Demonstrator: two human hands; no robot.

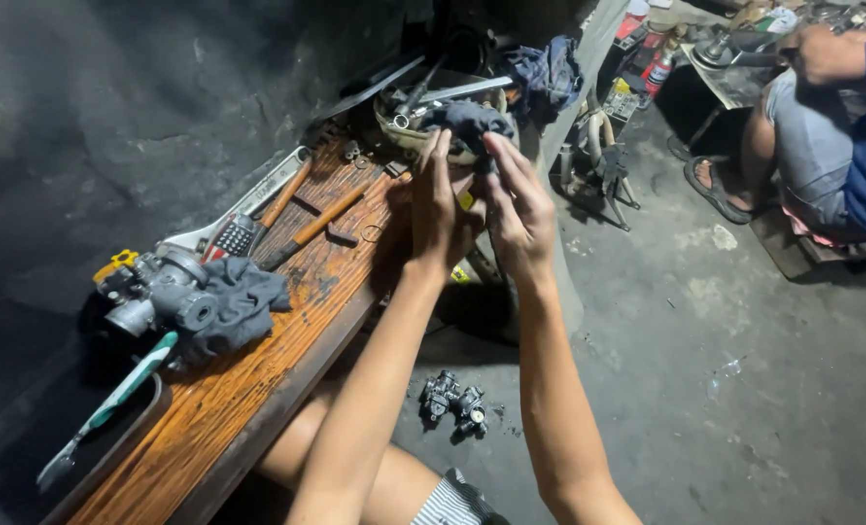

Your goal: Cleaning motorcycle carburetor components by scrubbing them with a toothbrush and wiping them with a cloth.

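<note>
My left hand (436, 206) and my right hand (517, 206) are raised side by side over the far end of a wooden bench (258, 379). The palms face each other and the fingers point up. The gap between the palms is narrow, and I cannot tell whether they hold anything small. Just behind the fingertips a dark rag (467, 122) lies in a round bowl (399, 124) with several metal tools. Nearer on the bench are a grey carburetor (156, 292) and a crumpled grey rag (243, 301).
Two orange-handled screwdrivers (316, 224), a long wrench (253, 199) and a green and white toothbrush (112, 403) lie on the bench. Small metal engine parts (452, 399) sit on the concrete floor. Another person (841, 126) sits at the upper right. A blue cloth (550, 73) hangs nearby.
</note>
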